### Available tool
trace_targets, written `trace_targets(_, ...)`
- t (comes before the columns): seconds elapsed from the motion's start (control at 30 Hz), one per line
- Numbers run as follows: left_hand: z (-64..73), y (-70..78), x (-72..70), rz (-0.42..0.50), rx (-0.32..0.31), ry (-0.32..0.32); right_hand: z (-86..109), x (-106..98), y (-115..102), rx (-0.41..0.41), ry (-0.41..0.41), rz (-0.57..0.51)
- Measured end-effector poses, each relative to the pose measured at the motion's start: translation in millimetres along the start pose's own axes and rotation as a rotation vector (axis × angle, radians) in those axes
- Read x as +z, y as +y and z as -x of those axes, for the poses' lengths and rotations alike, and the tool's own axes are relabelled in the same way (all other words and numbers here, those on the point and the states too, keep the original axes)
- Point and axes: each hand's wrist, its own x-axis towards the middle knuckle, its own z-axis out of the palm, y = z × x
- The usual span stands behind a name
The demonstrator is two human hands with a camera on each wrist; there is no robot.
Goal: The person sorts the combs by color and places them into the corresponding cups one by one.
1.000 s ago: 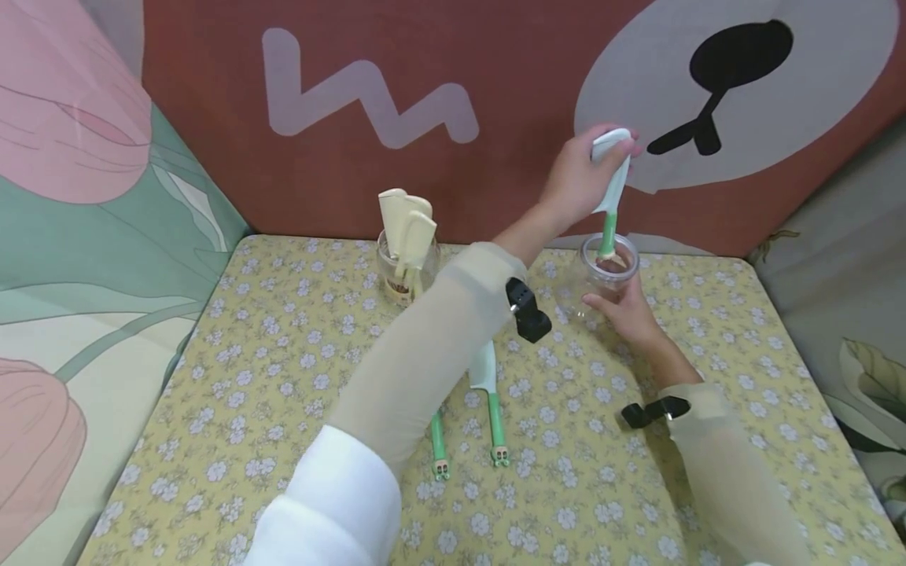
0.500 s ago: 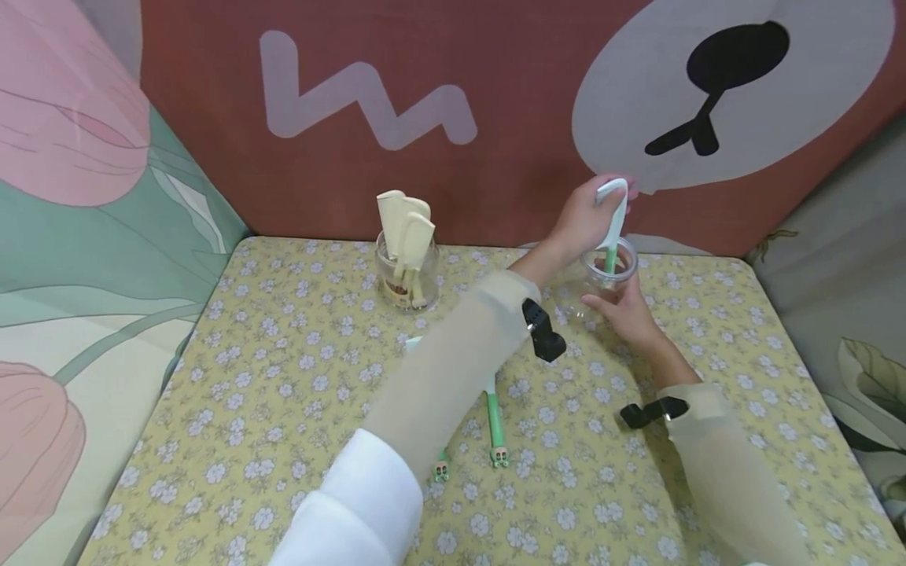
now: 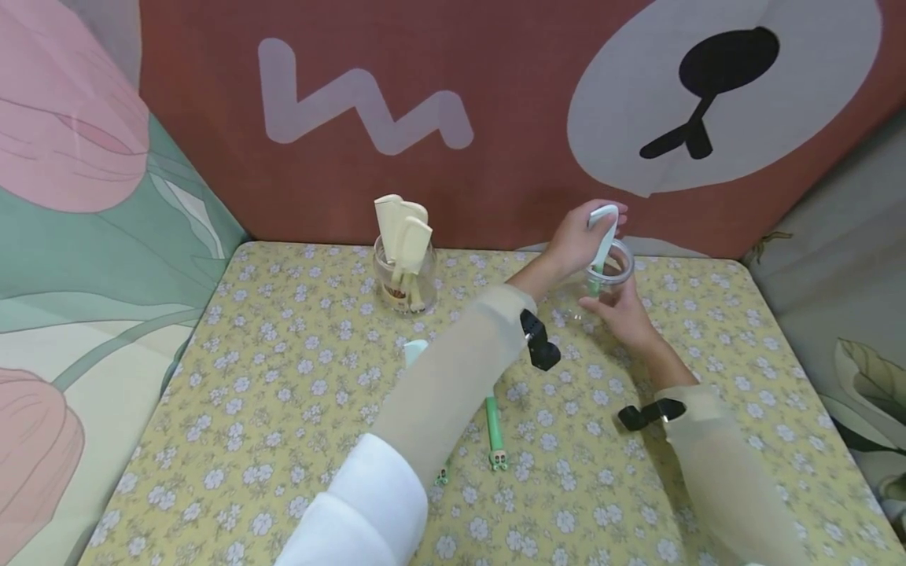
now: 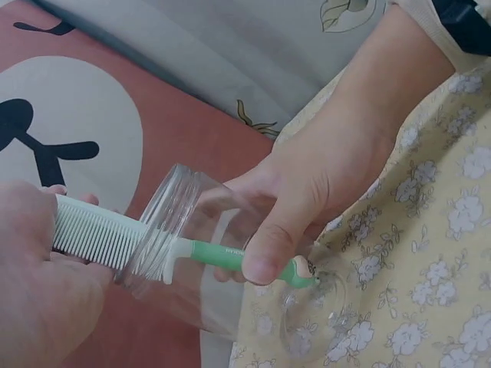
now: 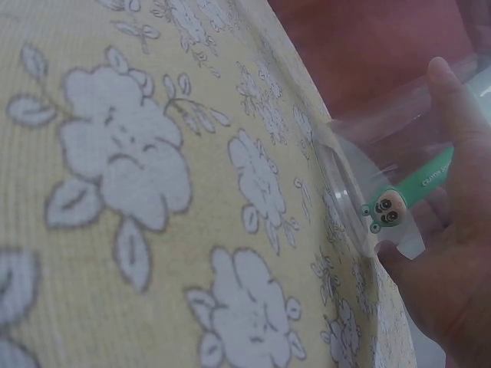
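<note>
My left hand (image 3: pixel 576 238) holds a comb (image 3: pixel 604 234) by its pale, toothed head, handle down, over a clear jar (image 3: pixel 624 271). In the left wrist view the comb's green handle (image 4: pixel 219 254) reaches down inside the jar, and part of the teeth is within the rim. My right hand (image 3: pixel 628 318) grips the jar from the side, fingers and thumb around its wall. The right wrist view shows the handle's cartoon-face end (image 5: pixel 390 207) near the jar's bottom; whether it touches the base I cannot tell.
Another clear jar (image 3: pixel 383 275) at the back left holds several cream combs (image 3: pixel 412 244) upright. Two more green-handled combs lie mid-table, partly hidden under my left arm: one handle (image 3: pixel 494 424) and one pale head (image 3: pixel 415 350) show. A printed fabric wall (image 3: pixel 340 189) borders the table's back.
My left hand has come down with the comb, whose handle went from just at the jar's mouth to deep inside. The jar now leans slightly; my right hand stays on it.
</note>
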Motion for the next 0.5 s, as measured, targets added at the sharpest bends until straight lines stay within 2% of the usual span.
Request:
trace_targets(0.23,-2.4,-0.2,-5.5,-0.078,-0.007,0.030,-0.6,0,0,0.007,-0.011,0.015)
trace_targets(0.5,-3.7,-0.2,-12.2,-0.061,-0.003,0.030,-0.2,0,1,0.000,-0.016,-0.028)
